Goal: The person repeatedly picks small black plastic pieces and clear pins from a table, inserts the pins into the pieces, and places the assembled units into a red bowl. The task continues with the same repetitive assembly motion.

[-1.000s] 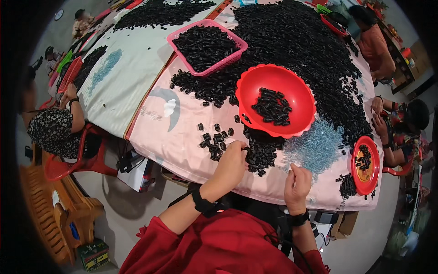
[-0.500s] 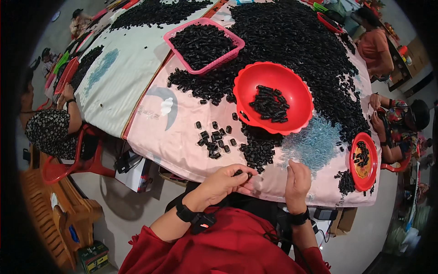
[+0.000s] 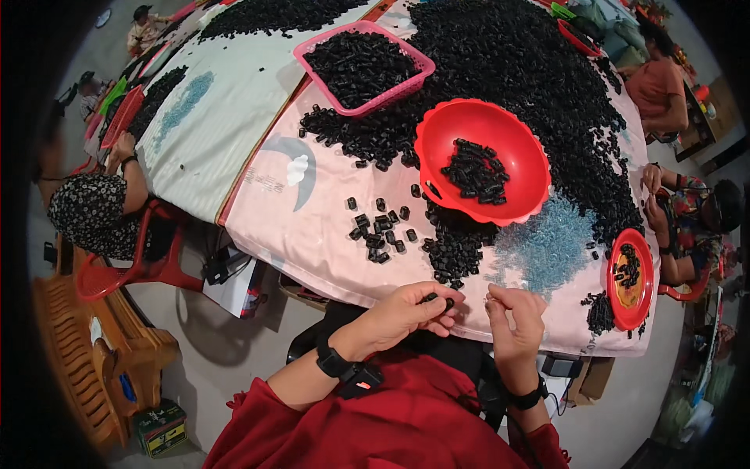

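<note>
Along the near edge of the pink-covered counter [image 3: 269, 230], I have both bare hands in view, close together but apart. The left hand [image 3: 402, 316] has its grip closed around a black piece [image 3: 449, 303], which shows at the fingertips just past the edge; a second dark bit shows by the thumb, partly hidden. The right hand [image 3: 517, 328] is just beside it, thumb and forefinger drawn near each other; I cannot tell whether that grip is fully closed or has anything in it. Ahead of the left hand I see loose pieces [image 3: 380, 232] scattered on the cloth, and to their right a small heap [image 3: 453, 254] that runs up to the red bowl [image 3: 519, 141]. More black pieces lie in the bowl's middle. Beyond the right hand, a pile of pale blue bits [image 3: 551, 246] spreads close to the bowl. Farther off I make out a pink basket [image 3: 431, 66] filled with black pieces, next to a broad black spread [image 3: 531, 70]. At the right edge is a red tray [image 3: 648, 285], a few dark pieces inside.
</note>
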`<state>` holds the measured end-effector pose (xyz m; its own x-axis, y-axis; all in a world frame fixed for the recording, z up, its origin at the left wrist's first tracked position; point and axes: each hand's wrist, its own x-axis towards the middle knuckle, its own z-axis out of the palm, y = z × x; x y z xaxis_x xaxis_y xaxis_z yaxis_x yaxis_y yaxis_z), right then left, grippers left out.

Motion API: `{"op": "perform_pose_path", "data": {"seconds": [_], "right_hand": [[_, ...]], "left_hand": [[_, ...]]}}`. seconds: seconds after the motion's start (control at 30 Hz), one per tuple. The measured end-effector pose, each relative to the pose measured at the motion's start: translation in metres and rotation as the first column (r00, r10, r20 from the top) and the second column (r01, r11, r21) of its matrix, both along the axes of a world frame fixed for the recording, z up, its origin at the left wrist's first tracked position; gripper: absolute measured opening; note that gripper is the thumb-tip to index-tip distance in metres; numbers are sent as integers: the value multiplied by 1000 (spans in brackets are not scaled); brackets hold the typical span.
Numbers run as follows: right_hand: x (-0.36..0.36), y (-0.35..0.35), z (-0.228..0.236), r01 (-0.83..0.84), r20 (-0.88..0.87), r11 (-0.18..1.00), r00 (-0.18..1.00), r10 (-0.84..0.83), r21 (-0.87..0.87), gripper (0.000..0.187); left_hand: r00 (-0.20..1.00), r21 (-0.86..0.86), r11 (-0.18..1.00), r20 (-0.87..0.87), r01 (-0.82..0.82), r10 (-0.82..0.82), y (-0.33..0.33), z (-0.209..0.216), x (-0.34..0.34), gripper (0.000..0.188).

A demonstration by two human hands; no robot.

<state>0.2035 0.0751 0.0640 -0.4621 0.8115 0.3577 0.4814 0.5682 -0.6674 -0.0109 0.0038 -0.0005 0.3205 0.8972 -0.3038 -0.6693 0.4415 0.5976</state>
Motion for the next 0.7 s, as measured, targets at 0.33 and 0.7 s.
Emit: {"op": "perform_pose_path", "data": {"seconds": [0.33,0.7], "right_hand": [[-6,-6,3,-70,4,996,998,70,53,19],[-11,-7,2,-128,32,990,992,126,57,23]], "left_hand": [[999,46,999,-50,-19,21,0,1,4,34],[989,75,996,-138,-39,49,-1,-4,9,26]]}}
